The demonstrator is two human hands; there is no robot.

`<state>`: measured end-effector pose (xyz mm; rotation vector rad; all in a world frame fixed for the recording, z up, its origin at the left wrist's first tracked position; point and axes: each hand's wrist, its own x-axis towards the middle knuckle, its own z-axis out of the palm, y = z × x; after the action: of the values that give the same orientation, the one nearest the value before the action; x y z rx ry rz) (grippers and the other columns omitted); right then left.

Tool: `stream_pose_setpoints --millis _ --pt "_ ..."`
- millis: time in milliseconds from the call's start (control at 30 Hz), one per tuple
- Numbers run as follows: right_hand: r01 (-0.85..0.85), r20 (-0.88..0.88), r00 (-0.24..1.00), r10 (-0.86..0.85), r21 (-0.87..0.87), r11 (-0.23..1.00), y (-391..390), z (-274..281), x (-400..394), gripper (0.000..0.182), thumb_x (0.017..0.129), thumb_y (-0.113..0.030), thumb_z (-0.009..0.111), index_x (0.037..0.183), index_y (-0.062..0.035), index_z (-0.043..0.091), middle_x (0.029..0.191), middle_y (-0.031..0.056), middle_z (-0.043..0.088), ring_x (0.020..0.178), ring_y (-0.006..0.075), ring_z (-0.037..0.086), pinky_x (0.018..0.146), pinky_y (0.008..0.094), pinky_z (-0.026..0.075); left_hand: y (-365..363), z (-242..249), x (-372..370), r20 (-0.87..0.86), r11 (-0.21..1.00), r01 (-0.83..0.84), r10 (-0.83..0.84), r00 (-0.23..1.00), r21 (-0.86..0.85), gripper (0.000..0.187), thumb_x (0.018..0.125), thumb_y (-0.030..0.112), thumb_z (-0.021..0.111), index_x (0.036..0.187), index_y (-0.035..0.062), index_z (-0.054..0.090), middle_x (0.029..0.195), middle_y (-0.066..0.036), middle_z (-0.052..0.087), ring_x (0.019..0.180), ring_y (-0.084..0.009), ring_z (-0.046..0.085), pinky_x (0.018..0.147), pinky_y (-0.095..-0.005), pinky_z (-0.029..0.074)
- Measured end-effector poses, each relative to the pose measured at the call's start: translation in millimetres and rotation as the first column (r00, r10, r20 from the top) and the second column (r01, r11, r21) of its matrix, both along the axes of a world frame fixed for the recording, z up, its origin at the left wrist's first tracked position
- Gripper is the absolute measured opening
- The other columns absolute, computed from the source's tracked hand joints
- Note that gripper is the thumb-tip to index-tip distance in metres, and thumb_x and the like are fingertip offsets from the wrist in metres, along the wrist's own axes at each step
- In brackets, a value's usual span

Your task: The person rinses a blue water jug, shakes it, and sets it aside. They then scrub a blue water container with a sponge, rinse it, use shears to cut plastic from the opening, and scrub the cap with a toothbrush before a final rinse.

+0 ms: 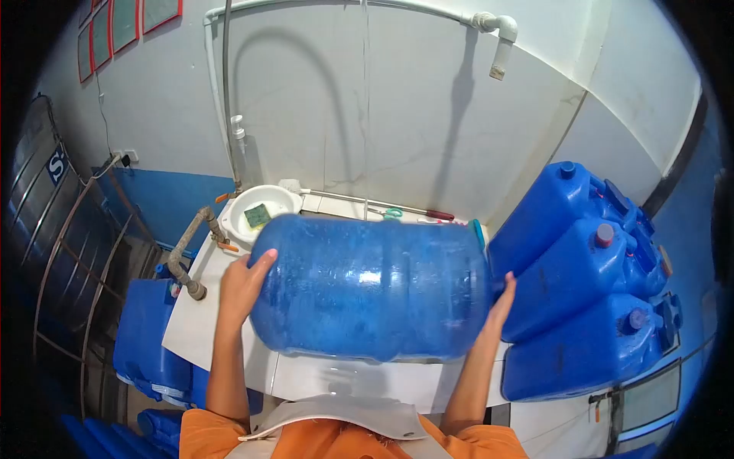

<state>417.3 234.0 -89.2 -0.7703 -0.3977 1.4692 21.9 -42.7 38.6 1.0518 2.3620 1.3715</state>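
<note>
A large translucent blue plastic bottle [371, 294] is held sideways above a white tiled table [321, 375], its ends clamped between the partly hidden fingers of the left hand [240, 287] and the right hand [498, 306]. Behind it, a flat green sponge [258, 216] is contained in a round white plastic basin [277, 196]; blue plastic jerrycans [566, 264] are grouped at right.

A pale grey panelled wall [413, 115] climbs behind the back edge of a white tiled counter [200, 321], blue painted band [176, 206] past its back-left corner, white plastic pipe [506, 30] running high above!
</note>
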Motion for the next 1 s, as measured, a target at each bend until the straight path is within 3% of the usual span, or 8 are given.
stream_pose_setpoints --millis 100,267,367,500,667,833,900,1000 --pt "0.111 0.03 0.993 -0.111 -0.005 0.994 5 25 -4 0.039 0.08 -0.04 0.063 0.098 -0.006 0.057 0.088 0.007 0.057 0.076 0.021 0.059 0.073 0.0343 0.051 -5 37 11 0.168 0.9 0.11 -0.196 0.966 0.421 0.055 0.083 0.046 0.058 0.101 -0.0062 0.06 0.086 -0.017 0.066 0.076 -0.0216 0.064 0.071 -0.0337 0.049" --pt "0.239 0.008 0.971 -0.24 0.055 0.969 -2 20 -22 0.036 0.081 -0.038 0.064 0.096 -0.006 0.056 0.085 0.0054 0.057 0.072 0.0198 0.057 0.074 0.0348 0.05 26 -55 -22 0.036 0.998 -0.062 0.063 0.997 -0.032 0.069 0.078 0.058 0.057 0.101 -0.008 0.063 0.09 -0.022 0.066 0.085 -0.0322 0.064 0.079 -0.0376 0.046" --pt "0.114 0.054 0.991 -0.12 0.104 0.988 10 24 6 0.033 0.08 -0.035 0.066 0.095 -0.0073 0.056 0.083 0.0047 0.057 0.073 0.0194 0.058 0.073 0.0332 0.051 7 -3 5 0.137 1.0 -0.012 0.009 0.99 0.02 0.068 0.079 0.056 0.057 0.099 -0.0081 0.063 0.092 -0.022 0.066 0.084 -0.0311 0.064 0.077 -0.0369 0.047" --pt "0.225 0.021 0.972 -0.233 0.182 0.957 -9 88 -13 0.029 0.08 -0.031 0.068 0.092 -0.0072 0.056 0.082 0.0059 0.057 0.073 0.0186 0.058 0.069 0.0335 0.051 24 0 -2 0.22 0.921 0.078 -0.173 0.96 0.383 0.061 0.084 0.05 0.055 0.101 -0.0082 0.062 0.091 -0.018 0.066 0.08 -0.0225 0.062 0.076 -0.0345 0.046" --pt "0.326 0.068 0.935 -0.347 0.216 0.92 -10 92 -31 0.026 0.077 -0.023 0.071 0.089 -0.0034 0.058 0.085 0.0067 0.058 0.075 0.0176 0.058 0.067 0.0345 0.052 43 -103 -12 0.396 0.975 0.01 -0.099 0.913 0.222 0.058 0.086 0.047 0.054 0.101 -0.0085 0.062 0.093 -0.016 0.065 0.087 -0.022 0.061 0.08 -0.0333 0.045" --pt "0.262 -0.13 0.964 -0.233 0.309 0.914 -40 174 -6 0.026 0.079 -0.026 0.07 0.091 -0.0058 0.058 0.083 0.0062 0.059 0.074 0.0166 0.058 0.066 0.0338 0.052 31 -14 6 0.473 0.909 0.139 -0.329 0.817 0.392 0.059 0.085 0.045 0.056 0.11 -0.0085 0.06 0.102 -0.018 0.064 0.095 -0.0238 0.06 0.088 -0.0329 0.044" --pt "0.227 0.02 0.967 -0.255 0.391 0.892 -19 140 -4 0.026 0.08 -0.026 0.069 0.092 -0.0065 0.058 0.081 0.006 0.058 0.075 0.0168 0.058 0.067 0.0334 0.051 44 -44 -1 0.415 0.911 0.12 -0.293 0.861 0.394 0.059 0.085 0.047 0.056 0.106 -0.0081 0.062 0.099 -0.017 0.065 0.093 -0.0224 0.061 0.087 -0.0318 0.044" --pt "0.255 -0.01 0.966 -0.26 0.235 0.938 4 79 -10 0.026 0.08 -0.028 0.068 0.091 -0.0063 0.058 0.081 0.0062 0.059 0.075 0.0183 0.06 0.067 0.0327 0.052 51 -81 -15 0.193 0.995 0.025 -0.043 0.98 0.093 0.061 0.085 0.053 0.052 0.091 -0.0069 0.065 0.085 -0.012 0.065 0.082 -0.0194 0.062 0.076 -0.0298 0.045"
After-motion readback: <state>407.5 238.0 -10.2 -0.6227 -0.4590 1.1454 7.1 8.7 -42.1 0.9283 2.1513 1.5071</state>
